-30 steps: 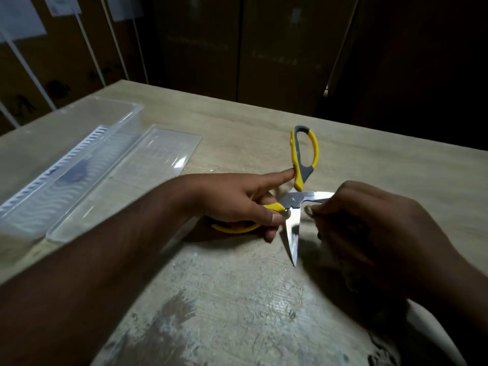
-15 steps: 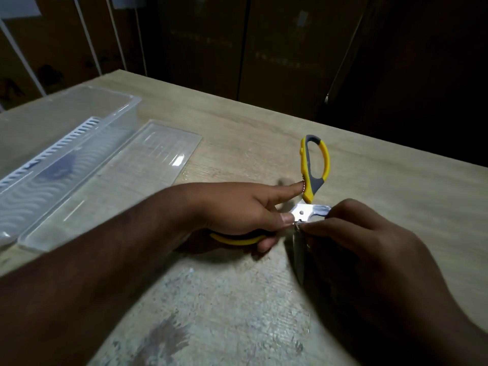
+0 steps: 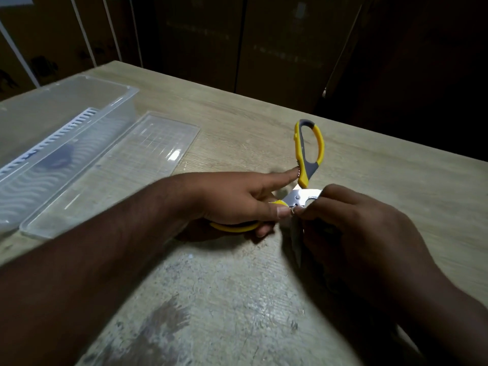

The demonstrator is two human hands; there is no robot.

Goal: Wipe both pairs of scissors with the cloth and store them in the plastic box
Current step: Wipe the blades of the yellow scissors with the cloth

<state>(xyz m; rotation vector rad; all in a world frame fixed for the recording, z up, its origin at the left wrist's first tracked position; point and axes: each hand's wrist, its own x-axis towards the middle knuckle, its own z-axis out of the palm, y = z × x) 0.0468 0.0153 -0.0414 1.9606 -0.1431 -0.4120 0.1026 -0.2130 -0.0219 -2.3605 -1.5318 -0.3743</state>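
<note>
Yellow-and-grey scissors (image 3: 309, 151) lie spread wide on the wooden table (image 3: 237, 122). My left hand (image 3: 237, 199) grips the lower yellow handle, thumb near the pivot and index finger stretched to the upper handle. My right hand (image 3: 351, 228) covers the blades and pinches at the pivot; a blade tip shows under it. The cloth is hidden, if it is under that hand. The clear plastic box (image 3: 52, 154) stands at the far left with a dark item inside that I cannot identify. A second pair of scissors is not plainly visible.
The box's clear flat lid (image 3: 126, 165) lies on the table just right of the box. A worn, scuffed patch with a dark stain (image 3: 163, 320) marks the near tabletop. Dark cabinets stand behind the table's far edge.
My right hand has slid along the blade toward the pivot and now covers most of both blades. My left hand keeps its hold on the handle.
</note>
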